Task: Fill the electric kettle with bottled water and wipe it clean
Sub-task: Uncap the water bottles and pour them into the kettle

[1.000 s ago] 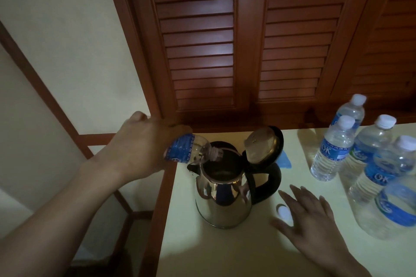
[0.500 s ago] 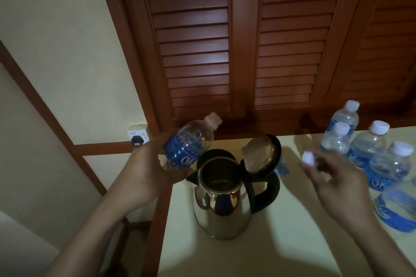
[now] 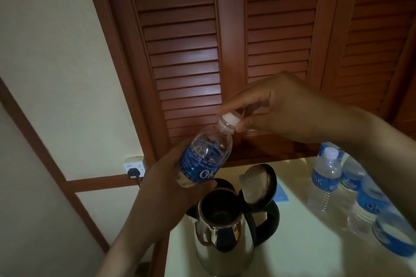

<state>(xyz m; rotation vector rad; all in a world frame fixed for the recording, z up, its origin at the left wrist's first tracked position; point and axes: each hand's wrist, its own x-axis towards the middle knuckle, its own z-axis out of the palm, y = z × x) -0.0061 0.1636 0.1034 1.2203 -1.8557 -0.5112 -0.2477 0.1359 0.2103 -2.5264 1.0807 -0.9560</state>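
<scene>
A steel electric kettle [image 3: 221, 240] stands on the pale table [image 3: 310, 252] with its lid [image 3: 258, 183] flipped up and its black handle to the right. My left hand [image 3: 171, 189] grips a small clear bottle [image 3: 206, 156] with a blue OK label, tilted, its neck pointing up and right, above the kettle's left side. The bottle looks nearly empty. My right hand [image 3: 286, 108] pinches the white cap [image 3: 230, 118] on the bottle's neck with thumb and fingers.
Several full water bottles [image 3: 326, 177] stand at the table's right side. A blue cloth or card [image 3: 281, 195] lies behind the kettle. Brown louvred doors [image 3: 225, 40] back the table. A wall socket with a plug [image 3: 135, 170] sits left of the table edge.
The bottle went from pouring into the kettle to tilted neck-up. My right hand picked the cap off the table and brought it onto the bottle's neck.
</scene>
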